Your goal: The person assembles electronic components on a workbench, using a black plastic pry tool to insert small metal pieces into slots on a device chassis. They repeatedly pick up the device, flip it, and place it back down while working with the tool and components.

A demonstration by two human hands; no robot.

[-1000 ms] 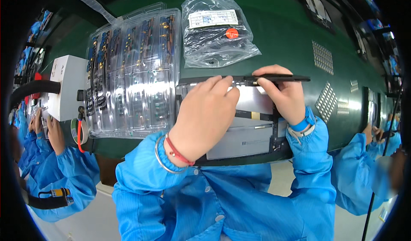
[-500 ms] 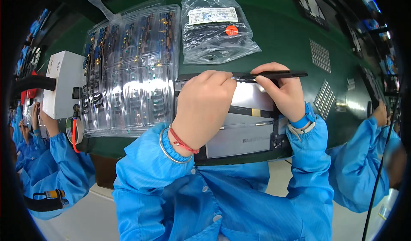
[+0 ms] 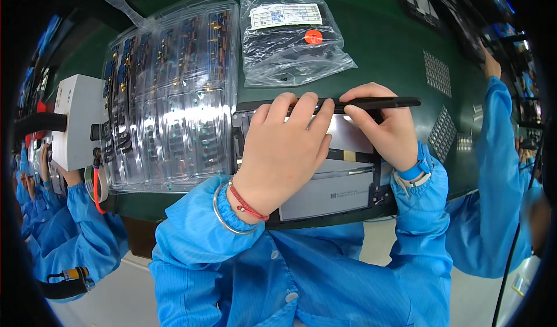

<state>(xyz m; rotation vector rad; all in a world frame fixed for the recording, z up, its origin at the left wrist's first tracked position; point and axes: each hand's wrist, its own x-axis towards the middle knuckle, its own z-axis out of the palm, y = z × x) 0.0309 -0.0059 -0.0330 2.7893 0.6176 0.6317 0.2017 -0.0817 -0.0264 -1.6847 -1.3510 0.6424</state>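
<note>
An opened tablet (image 3: pixel 380 202) lies in front of me, its grey battery (image 3: pixel 325 196) and inner parts exposed. My left hand (image 3: pixel 284 153) reaches across it, fingers spread and resting along its far black edge. My right hand (image 3: pixel 386 132) pinches black tweezers (image 3: pixel 389 102) between thumb and fingers. They lie level over the tablet's far right part, the wide end sticking out to the right and the tip pointing toward my left fingertips. What the tip touches is too small to make out. My left hand covers the tablet's left part.
Clear plastic trays (image 3: pixel 168 95) of small circuit parts are stacked at left, beside a white box (image 3: pixel 81 121) with a black hose. A clear bag (image 3: pixel 293 34) with dark contents lies beyond the tablet. Sheets of small metal pieces (image 3: pixel 437 73) lie at right. Co-workers in blue sleeves (image 3: pixel 496 153) sit on both sides.
My left fingers, bunched together before, have spread along the tablet's far edge. My right hand with the tweezers has hardly moved. At right, a co-worker's arm has stretched forward.
</note>
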